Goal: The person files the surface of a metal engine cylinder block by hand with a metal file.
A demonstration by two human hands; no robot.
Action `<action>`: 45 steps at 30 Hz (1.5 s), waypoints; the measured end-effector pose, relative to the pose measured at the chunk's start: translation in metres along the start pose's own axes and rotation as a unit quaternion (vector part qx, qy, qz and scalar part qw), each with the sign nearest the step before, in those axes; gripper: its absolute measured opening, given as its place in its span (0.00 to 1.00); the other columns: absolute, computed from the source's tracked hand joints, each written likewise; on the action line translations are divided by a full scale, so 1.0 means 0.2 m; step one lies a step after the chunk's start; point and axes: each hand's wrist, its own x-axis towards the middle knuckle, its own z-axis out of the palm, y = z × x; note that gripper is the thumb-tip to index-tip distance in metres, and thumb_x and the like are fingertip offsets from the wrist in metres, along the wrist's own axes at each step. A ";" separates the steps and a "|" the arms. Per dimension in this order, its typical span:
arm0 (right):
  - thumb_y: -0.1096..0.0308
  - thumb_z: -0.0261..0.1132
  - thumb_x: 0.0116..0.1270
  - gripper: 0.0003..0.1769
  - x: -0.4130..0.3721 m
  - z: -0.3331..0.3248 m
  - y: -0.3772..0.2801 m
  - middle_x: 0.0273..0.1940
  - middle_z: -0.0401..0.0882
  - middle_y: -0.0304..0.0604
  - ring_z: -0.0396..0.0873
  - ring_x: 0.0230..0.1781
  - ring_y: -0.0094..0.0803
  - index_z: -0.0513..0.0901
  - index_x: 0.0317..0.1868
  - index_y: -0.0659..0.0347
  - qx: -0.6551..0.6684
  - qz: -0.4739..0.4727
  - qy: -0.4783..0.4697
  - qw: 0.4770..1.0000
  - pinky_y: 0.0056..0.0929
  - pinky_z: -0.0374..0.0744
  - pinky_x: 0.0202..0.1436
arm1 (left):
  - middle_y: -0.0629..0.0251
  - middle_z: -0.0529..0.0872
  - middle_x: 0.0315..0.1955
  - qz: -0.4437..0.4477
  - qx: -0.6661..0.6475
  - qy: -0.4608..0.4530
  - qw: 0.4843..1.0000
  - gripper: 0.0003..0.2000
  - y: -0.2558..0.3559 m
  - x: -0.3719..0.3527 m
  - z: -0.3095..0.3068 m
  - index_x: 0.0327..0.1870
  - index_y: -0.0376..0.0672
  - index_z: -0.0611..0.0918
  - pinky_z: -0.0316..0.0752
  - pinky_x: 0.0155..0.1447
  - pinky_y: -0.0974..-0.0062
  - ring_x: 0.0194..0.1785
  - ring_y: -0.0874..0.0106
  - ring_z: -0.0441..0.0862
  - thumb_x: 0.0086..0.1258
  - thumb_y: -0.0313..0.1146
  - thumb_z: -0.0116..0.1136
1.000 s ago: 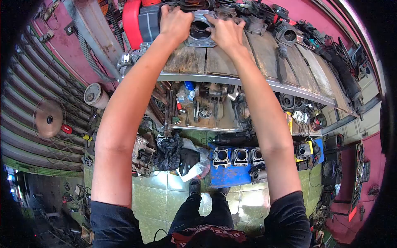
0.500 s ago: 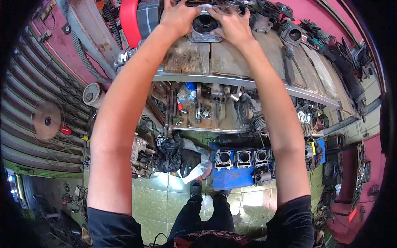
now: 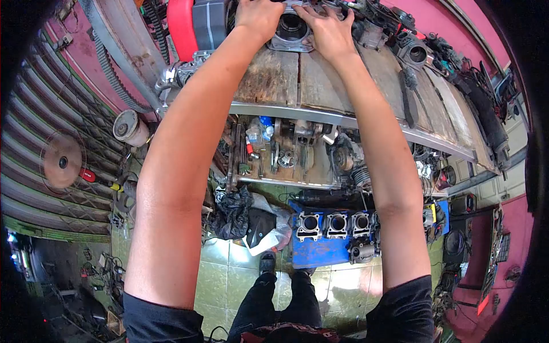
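A grey metal engine cylinder block (image 3: 290,46) with a dark round bore sits on the wooden workbench top (image 3: 269,74), near the top edge of the view. My left hand (image 3: 260,18) grips its left side, with the thumb by the upper rim and the other fingertips partly cut off by the frame. On the opposite side, my right hand (image 3: 331,31) holds the block, its index finger across the top and its thumb low against the side. The inside of the bore is too dark to make out.
A red and grey case (image 3: 209,26) stands left of my hands. Dark engine parts (image 3: 416,52) and a black-handled brush (image 3: 409,94) lie to the right. Below are a shelf of parts (image 3: 286,160) and several cylinder blocks (image 3: 336,224) on a blue mat (image 3: 320,251).
The block has moved slightly away from the bench's front edge, with both hands still on it. My left arm has shifted right, and the whole view has tilted a little.
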 end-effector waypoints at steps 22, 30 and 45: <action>0.64 0.71 0.60 0.39 -0.06 -0.01 -0.06 0.71 0.78 0.41 0.72 0.73 0.47 0.75 0.74 0.45 -0.005 -0.005 0.035 0.999 0.83 0.56 0.73 | 0.64 0.86 0.64 -0.036 0.096 -0.120 0.987 0.24 0.10 -0.01 -0.06 0.65 0.46 0.83 0.54 0.77 0.39 0.81 0.61 0.66 0.66 0.37 0.67; 0.69 0.73 0.60 0.04 -0.50 -0.45 -0.17 0.34 0.90 0.36 0.83 0.48 0.39 0.92 0.36 0.54 0.140 -0.044 0.182 0.972 0.49 0.69 0.64 | 0.71 0.91 0.36 0.053 -0.172 0.258 0.949 0.11 0.30 -0.49 -0.38 0.49 0.51 0.91 0.60 0.65 0.50 0.49 0.69 0.85 0.69 0.31 0.63; 0.65 0.75 0.60 0.06 -1.79 -0.35 -0.20 0.39 0.92 0.34 0.82 0.49 0.36 0.95 0.37 0.50 0.327 0.029 -0.076 0.942 0.41 0.69 0.60 | 0.68 0.92 0.38 -0.032 -0.403 0.023 0.914 0.07 1.14 -1.53 -0.24 0.44 0.48 0.92 0.61 0.57 0.59 0.44 0.68 0.86 0.68 0.30 0.67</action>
